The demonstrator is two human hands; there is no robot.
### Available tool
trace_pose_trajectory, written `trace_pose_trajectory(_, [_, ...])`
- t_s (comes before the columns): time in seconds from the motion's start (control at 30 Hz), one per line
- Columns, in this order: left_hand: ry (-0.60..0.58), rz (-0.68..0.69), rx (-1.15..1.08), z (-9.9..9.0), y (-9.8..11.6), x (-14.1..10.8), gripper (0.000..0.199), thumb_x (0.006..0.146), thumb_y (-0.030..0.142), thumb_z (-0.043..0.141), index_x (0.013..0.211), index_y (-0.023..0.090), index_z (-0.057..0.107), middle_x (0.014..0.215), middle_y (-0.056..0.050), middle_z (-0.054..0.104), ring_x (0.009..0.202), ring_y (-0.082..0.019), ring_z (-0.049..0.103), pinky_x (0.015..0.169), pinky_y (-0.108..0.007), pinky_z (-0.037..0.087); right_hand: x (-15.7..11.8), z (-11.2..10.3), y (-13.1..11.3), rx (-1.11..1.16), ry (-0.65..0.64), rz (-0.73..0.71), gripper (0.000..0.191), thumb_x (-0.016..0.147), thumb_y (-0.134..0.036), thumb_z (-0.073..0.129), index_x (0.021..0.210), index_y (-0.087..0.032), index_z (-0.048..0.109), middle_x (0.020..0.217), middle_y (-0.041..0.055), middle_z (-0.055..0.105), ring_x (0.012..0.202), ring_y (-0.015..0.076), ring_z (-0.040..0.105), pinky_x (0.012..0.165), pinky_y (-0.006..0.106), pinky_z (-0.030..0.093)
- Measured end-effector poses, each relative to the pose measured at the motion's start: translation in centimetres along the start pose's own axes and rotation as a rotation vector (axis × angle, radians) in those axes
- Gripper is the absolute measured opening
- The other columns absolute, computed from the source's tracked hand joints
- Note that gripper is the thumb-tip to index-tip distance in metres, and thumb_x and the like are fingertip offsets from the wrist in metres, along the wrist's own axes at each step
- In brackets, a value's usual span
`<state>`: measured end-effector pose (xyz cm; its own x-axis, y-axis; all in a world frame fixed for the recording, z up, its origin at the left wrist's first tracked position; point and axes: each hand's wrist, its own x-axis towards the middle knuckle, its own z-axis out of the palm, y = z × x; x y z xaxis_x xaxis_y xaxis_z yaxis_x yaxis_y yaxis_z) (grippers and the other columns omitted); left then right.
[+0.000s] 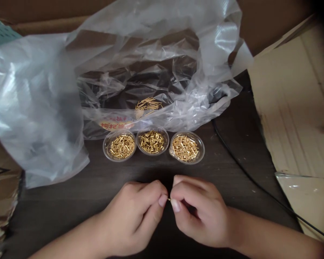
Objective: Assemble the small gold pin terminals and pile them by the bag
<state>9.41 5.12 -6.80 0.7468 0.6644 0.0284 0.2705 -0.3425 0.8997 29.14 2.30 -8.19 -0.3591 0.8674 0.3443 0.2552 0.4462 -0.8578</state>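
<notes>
My left hand point(137, 216) and my right hand point(201, 210) meet over the dark table, fingertips nearly touching. Between them shows a tiny gold piece point(169, 199), pinched from both sides by thumb and forefinger; most of it is hidden. Just beyond my hands are three round clear cups in a row. The left cup point(122, 146) holds short gold pins, the middle cup point(152, 141) darker gold tubes, and the right cup point(185, 148) thin gold pins. Longer gold pins point(149, 105) lie in a loose pile on the clear plastic bag behind the cups.
A large crumpled clear plastic bag point(51, 108) spreads across the back and left of the table point(97, 194). On the right a black cable point(248, 174) runs beside cardboard point(294, 108). More torn cardboard point(2, 194) stands at the left edge.
</notes>
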Motion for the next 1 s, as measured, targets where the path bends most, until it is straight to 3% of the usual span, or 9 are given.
trace_pose_trajectory(0.3, [-0.043, -0.05, -0.115, -0.5, 0.8, 0.5, 0.023, 0.103, 0.016, 0.04, 0.081, 0.019, 0.044, 0.063, 0.005, 0.042, 0.054, -0.009, 0.042, 0.051, -0.023, 0.031, -0.2, 0.1, -0.3, -0.076, 0.056, -0.052, 0.019, 0.09, -0.004, 0.044, 0.079, -0.02, 0.044, 0.067, -0.0038, 0.04, 0.059, 0.0105, 0.04, 0.054, 0.025, 0.033])
trace_pose_trajectory(0.57, [-0.069, -0.181, -0.336, -0.3, 0.9, 0.7, 0.034, 0.109, 0.027, 0.037, 0.076, 0.018, 0.041, 0.06, 0.006, 0.04, 0.053, -0.008, 0.038, 0.053, -0.023, 0.032, -0.5, 0.2, -0.3, -0.145, 0.082, -0.076, 0.019, 0.089, -0.005, 0.044, 0.078, -0.02, 0.044, 0.067, -0.0037, 0.039, 0.06, 0.0109, 0.039, 0.055, 0.026, 0.034])
trace_pose_trajectory(1.0, [-0.03, -0.187, -0.323, -0.1, 0.7, 0.8, 0.037, 0.11, 0.029, 0.036, 0.075, 0.018, 0.041, 0.061, 0.005, 0.043, 0.054, -0.009, 0.039, 0.053, -0.024, 0.032, -0.8, 0.4, -0.3, -0.362, 0.085, -0.135, 0.022, 0.094, -0.006, 0.042, 0.078, -0.02, 0.047, 0.068, -0.001, 0.044, 0.064, 0.0142, 0.042, 0.06, 0.029, 0.038])
